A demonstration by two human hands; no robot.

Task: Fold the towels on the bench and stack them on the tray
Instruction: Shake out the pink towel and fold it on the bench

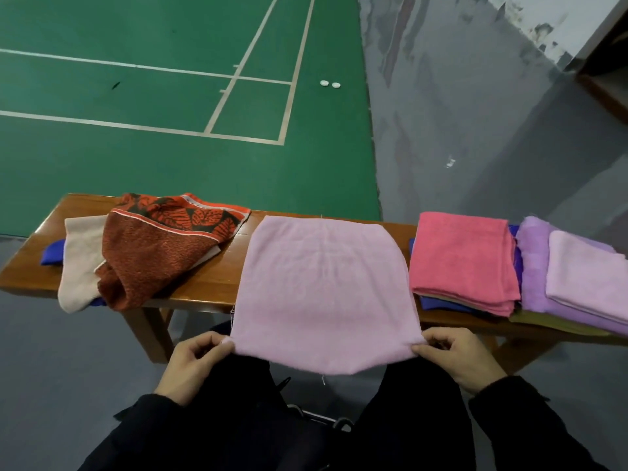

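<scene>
I hold a pale pink square terry towel (321, 290) by its 2 near corners. My left hand (193, 365) pinches the left corner, and my right hand (458, 358) pinches the right corner, so each grip is clamped on the cloth with thumb and curled fingers. The towel lies spread flat across the glossy brown wooden surface (210, 283), its far edge at the back edge and its near edge hanging off the front toward my dark-clothed lap, pulled taut between my hands.

To the left on the same surface sits an unfolded heap: a rust-red towel with a black-and-orange leaf border (159, 253) draped over a beige cloth (80, 266), with a blue cloth (51, 256) showing beneath them.

To the right, just beside the pink towel, lies a folded coral-pink towel (462, 263) on top of a stack with blue and tan layers under it. Further right is a folded purple towel (533, 266) carrying a folded lilac towel (584, 273). I cannot make out a tray under these stacks.

Beyond the surface is a green court floor with white lines (170, 96), and 2 small white round caps (329, 84) lie on it near the grey floor.
</scene>
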